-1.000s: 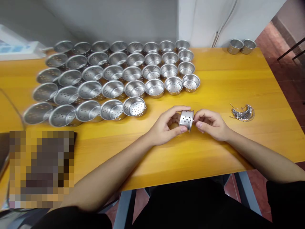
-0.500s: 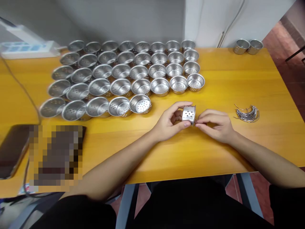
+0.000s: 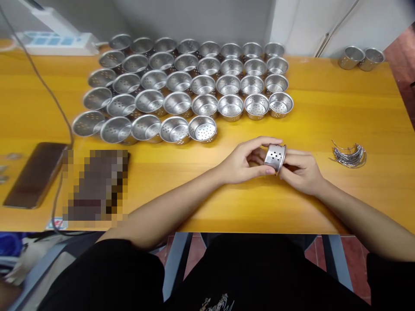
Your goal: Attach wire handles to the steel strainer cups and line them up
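A small perforated metal cup (image 3: 275,156) lies on its side in the air above the table, its mouth turned to the right. My left hand (image 3: 248,160) is closed around it, thumb below and fingers above. At the cup's mouth is my right hand (image 3: 301,170), its fingers curled against the rim; the cup hides the fingertips and whatever they pinch. To the right, a bundle of thin bent metal wires (image 3: 350,156) rests on the table.
Several matching perforated cups (image 3: 202,129) stand mouth-up in rows at the back left. Two more metal cups (image 3: 352,58) are by the wall at right. A dark phone (image 3: 35,175), a blurred-out dark object (image 3: 97,185), a cable (image 3: 39,73) and a power strip (image 3: 61,44) occupy the left side.
The camera view has shifted, moving everything in it. My right fingers have come closer to the cup and now go behind its rim. The thin piece they pinched before is hidden.
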A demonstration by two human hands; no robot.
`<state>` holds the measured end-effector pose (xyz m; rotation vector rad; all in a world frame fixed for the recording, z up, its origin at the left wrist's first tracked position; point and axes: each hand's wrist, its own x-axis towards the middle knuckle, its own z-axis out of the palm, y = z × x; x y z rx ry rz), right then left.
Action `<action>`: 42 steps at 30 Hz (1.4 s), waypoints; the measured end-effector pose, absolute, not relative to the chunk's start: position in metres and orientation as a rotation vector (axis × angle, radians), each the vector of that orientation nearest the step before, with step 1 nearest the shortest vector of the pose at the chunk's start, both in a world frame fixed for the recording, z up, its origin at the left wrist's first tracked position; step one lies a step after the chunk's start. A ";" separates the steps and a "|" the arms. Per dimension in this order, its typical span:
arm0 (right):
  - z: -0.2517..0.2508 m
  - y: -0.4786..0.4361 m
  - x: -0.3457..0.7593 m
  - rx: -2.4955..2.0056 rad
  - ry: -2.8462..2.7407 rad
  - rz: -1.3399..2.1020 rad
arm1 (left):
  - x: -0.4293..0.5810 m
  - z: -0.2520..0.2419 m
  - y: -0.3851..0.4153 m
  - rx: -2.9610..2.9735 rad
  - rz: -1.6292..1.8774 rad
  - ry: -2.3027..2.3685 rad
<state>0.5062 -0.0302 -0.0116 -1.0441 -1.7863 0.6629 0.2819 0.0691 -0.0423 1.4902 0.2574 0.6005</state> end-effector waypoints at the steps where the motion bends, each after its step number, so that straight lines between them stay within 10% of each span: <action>1: -0.010 -0.030 0.508 -1.010 -1.822 0.692 | 0.282 -0.043 0.069 1.486 0.599 0.262; 42: -0.034 -0.020 0.510 -1.397 -1.937 -0.332 | 0.288 -0.045 0.059 1.528 0.671 0.355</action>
